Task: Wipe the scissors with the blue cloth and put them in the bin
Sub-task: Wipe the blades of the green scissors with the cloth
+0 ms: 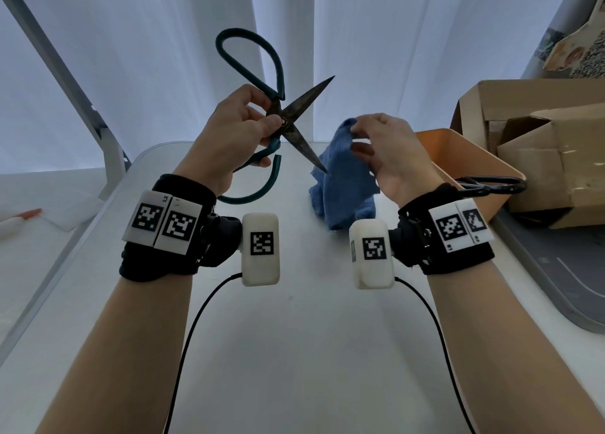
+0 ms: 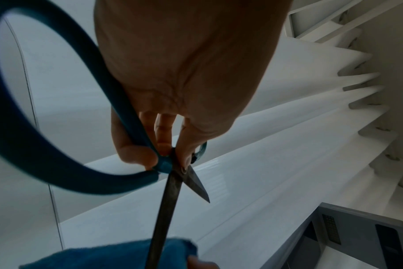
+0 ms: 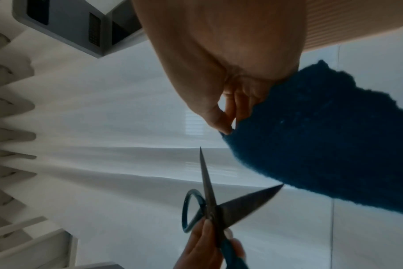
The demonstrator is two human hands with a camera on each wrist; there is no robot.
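My left hand (image 1: 252, 122) holds a pair of teal-handled scissors (image 1: 296, 119) in the air above the table, pinching them at the pivot. Their dark blades are spread apart, one pointing up and right, the other down toward the cloth. In the left wrist view the scissors (image 2: 170, 191) hang below my fingers, the long blade reaching the cloth (image 2: 117, 254). My right hand (image 1: 363, 139) pinches the top of the blue cloth (image 1: 343, 184), which hangs down to the table. The right wrist view shows the cloth (image 3: 322, 136) beside the scissors (image 3: 219, 205). An orange bin (image 1: 465, 152) stands at the right.
Another pair of scissors with black handles (image 1: 491, 184) rests over the bin's near rim. Cardboard boxes (image 1: 540, 145) stand behind and right of the bin. A grey tray (image 1: 556, 270) lies at the right edge of the white table (image 1: 294, 335). White curtains hang behind.
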